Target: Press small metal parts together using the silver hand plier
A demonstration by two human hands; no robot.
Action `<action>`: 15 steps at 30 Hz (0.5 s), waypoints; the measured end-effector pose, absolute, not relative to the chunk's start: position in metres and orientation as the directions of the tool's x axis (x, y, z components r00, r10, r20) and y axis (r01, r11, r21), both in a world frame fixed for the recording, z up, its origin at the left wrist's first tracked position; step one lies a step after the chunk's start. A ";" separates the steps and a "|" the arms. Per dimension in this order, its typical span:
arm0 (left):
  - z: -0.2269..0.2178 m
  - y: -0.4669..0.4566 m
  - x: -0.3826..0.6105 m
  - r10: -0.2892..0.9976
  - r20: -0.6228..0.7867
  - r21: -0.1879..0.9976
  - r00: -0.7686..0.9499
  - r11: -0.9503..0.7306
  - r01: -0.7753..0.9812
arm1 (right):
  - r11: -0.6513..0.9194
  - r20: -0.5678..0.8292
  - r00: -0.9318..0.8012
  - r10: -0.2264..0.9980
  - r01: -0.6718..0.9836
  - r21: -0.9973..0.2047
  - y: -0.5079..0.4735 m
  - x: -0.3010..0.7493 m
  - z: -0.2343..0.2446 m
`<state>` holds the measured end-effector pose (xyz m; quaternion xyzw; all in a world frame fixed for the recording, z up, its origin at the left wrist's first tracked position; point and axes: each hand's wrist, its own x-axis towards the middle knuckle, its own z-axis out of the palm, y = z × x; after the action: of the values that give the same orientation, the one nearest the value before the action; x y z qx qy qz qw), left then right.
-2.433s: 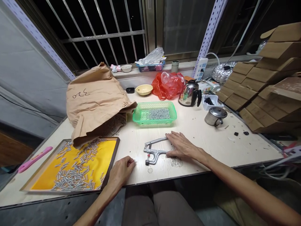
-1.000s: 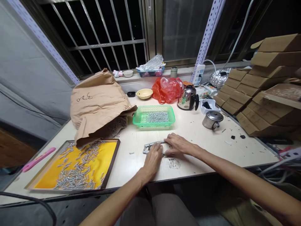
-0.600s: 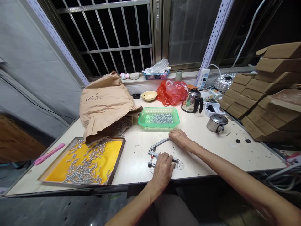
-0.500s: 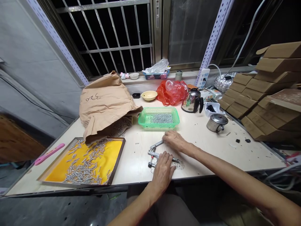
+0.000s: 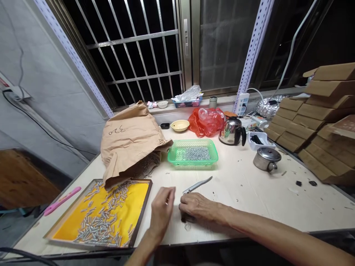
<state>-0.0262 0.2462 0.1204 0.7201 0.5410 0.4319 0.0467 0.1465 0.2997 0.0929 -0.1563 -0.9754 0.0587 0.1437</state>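
My right hand (image 5: 198, 207) lies on the table over the head of a metal hand press (image 5: 197, 184), fingers curled around it; only the press's upper lever sticks out beyond the knuckles. Just left of it my left hand (image 5: 162, 210) hovers, smeared by motion, so I cannot make out its fingers. To the left lies a yellow-lined tray (image 5: 138, 199) strewn with several small metal pins. Behind the press stands a green plastic basket (image 5: 213, 157) holding more such pins. A brown paper bag (image 5: 130, 138) slumps over the tray's far edge.
A steel kettle (image 5: 232, 131), a lidded metal mug (image 5: 266, 159), a red plastic bag (image 5: 206, 120) and a yellow bowl (image 5: 180, 125) stand at the back. Stacked cardboard boxes (image 5: 318, 125) fill the right side. A pink tool (image 5: 62, 199) lies at the far left.
My left hand has come off the press and moved left. My right hand slid from the upper lever down onto the press's head. The view has tilted upward.
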 end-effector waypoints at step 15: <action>0.090 0.382 -0.068 0.995 0.066 0.066 0.070 -0.074 0.995 | 0.535 0.595 -0.206 0.777 0.714 -0.452 0.426 0.192 0.183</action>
<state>-0.0678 0.3820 0.0901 0.7313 0.6805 0.0465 0.0016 0.1917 0.4263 0.1831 -0.4808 -0.7754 0.0386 0.4075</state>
